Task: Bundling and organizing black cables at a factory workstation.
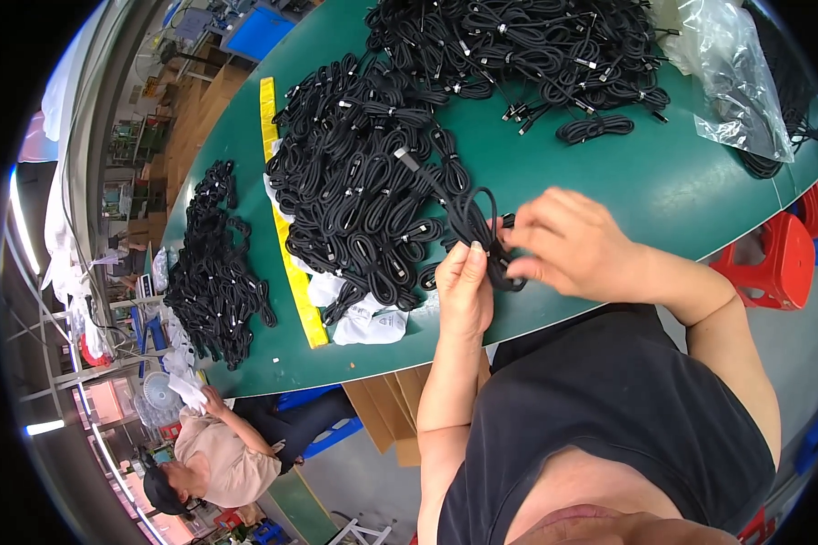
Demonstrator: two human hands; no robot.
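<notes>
A coiled black cable (469, 218) is pinched in my left hand (464, 289), thumb on top, at the table's near edge. Its silver-tipped plug sticks out toward the upper left. On the bundle's right side is my right hand (573, 243), its fingers curved and apart, with a gap between thumb and fingertips. Whether those fingertips touch the cable is hard to make out. Just beyond my left hand lies a large heap of bundled black cables (354, 173).
The green table (554, 168) also bears a far cable pile (518, 45), a left pile (214, 272), a yellow strip (291, 263), white packets (370, 325) and a clear plastic bag (736, 82). Red stools (782, 263) stand at right. A seated person (227, 445) works at lower left.
</notes>
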